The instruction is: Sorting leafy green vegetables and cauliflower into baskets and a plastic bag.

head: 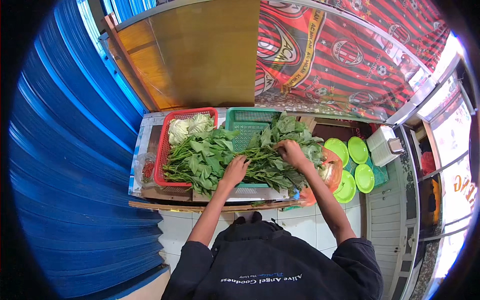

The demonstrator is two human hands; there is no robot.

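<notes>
My left hand (pixel 235 169) rests at the stems and leaves between two heaps of leafy greens, its fingers on the greens; whether it grips any cannot be told. My right hand (pixel 290 151) has its fingers bent at the leafy greens (pixel 285 129) heaped over the right part of a green plastic basket (pixel 233 117); its fingertips are partly hidden among the leaves. Left of my hands, more leafy greens (pixel 204 157) with long stems lie in a red plastic basket (pixel 159 165) and hang over its front rim. Pale cabbages (pixel 189 127) sit at that basket's back.
A clear plastic bag with red chillies (pixel 149 168) lies at the far left. On the right are an orange plastic bag (pixel 335 178), several lime-green plates (pixel 363 178) and a stack of white containers (pixel 382 146). A blue corrugated wall (pixel 75 157) stands left.
</notes>
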